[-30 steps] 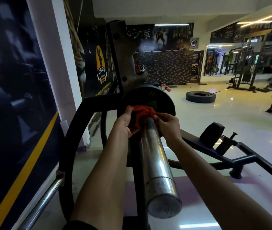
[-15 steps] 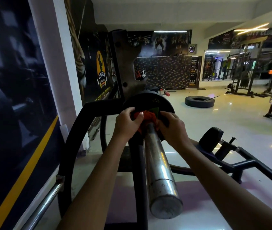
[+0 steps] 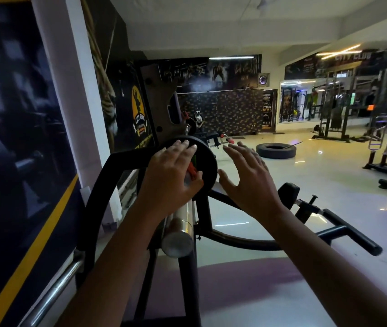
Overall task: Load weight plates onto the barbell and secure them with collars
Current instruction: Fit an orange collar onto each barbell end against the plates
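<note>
Both hands have come off the red collar (image 3: 192, 171) and opened.
At frame centre the left hand (image 3: 169, 178), fingers straight, lies over the black plate (image 3: 208, 166); whether it touches is unclear. The right hand (image 3: 249, 182) hovers open just right of it. The collar sits on the barbell sleeve (image 3: 181, 228) against the plate, so this end looks secured; next probably comes a firmness check or the other end.
</note>
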The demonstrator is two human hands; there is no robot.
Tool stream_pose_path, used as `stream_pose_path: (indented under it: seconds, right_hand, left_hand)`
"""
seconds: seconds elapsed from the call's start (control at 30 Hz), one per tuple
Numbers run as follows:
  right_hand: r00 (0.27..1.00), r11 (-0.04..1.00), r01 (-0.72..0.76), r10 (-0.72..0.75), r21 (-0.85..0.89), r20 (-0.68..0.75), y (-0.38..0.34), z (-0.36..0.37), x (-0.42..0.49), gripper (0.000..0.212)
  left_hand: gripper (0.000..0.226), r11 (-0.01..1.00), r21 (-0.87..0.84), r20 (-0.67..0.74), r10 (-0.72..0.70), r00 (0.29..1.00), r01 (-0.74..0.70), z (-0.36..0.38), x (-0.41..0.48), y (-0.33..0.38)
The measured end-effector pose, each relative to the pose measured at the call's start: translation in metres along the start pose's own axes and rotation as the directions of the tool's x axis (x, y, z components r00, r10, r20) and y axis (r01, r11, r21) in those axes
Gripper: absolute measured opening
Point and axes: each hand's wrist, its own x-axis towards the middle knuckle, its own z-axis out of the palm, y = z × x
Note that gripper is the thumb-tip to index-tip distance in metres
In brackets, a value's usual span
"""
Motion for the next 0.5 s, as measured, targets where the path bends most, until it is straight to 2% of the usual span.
stream_pose_path:
  seconds: [0.2, 0.5]
  right_hand:
    - [0.997, 0.997, 0.081, -0.081, -0.020, -0.005, 0.001, -0.070, -0.053, 0.051]
    - [0.999, 0.996, -0.005, 0.008, -0.092, 0.035, 0.054, -0.157, -0.150, 0.051]
  left_hand:
    - [0.056, 0.998, 0.065, -0.015, 0.017, 1.000, -0.016, -0.034, -0.031, 0.085]
    - [0.053, 0.998, -0.055, 0.047, 0.035, 0.998, -0.032, -0.004, -0.067, 0.204]
